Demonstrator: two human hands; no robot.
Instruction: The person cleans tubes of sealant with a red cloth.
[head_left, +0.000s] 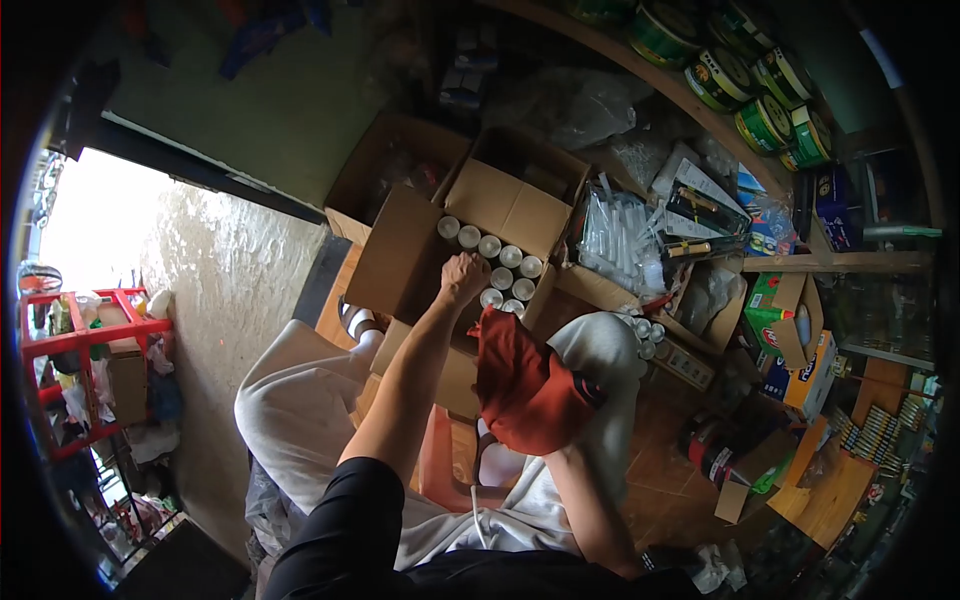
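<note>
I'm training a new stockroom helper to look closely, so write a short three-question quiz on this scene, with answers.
1. Which of the person's hands is beside the round-topped containers in the open carton?
2. True or false: the red cloth lies spread flat on the floor.
3. Which colour shows most on the tins at upper right? A) pink B) green C) white

Key: 1. left hand; 2. false; 3. B

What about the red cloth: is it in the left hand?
No, the red cloth covers the end of the right forearm, while the left hand is beside the round-topped containers.
</note>
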